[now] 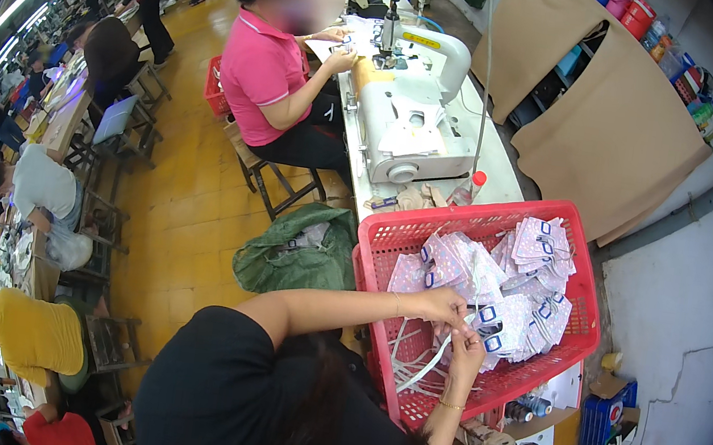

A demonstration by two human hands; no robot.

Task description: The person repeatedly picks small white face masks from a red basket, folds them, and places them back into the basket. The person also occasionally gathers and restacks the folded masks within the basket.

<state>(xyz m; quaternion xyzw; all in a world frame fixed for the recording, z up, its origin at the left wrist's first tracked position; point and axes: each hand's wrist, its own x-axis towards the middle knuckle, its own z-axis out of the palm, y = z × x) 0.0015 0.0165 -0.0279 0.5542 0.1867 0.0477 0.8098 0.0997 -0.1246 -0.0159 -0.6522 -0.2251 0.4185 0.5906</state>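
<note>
Both my hands are over a red plastic basket (486, 211), close together with fingers pinched. My left hand (436, 305) and my right hand (467, 354) grip a narrow white strip (430, 367) between them. One length of it trails down toward the basket's near left corner. Around my fingers lie several pink patterned fabric pieces (542, 247) with dark blue square marks, heaped loosely. More thin white strips (404, 355) hang among them at the basket's left side. The fingertips partly hide the exact pinch point.
A white sewing machine (407, 112) stands on a table beyond the basket, with a co-worker in a pink shirt (259, 75) seated at it. A green sack (299, 246) sits on the floor to the left. Thread spools (530, 406) and a blue crate (602, 426) are at right.
</note>
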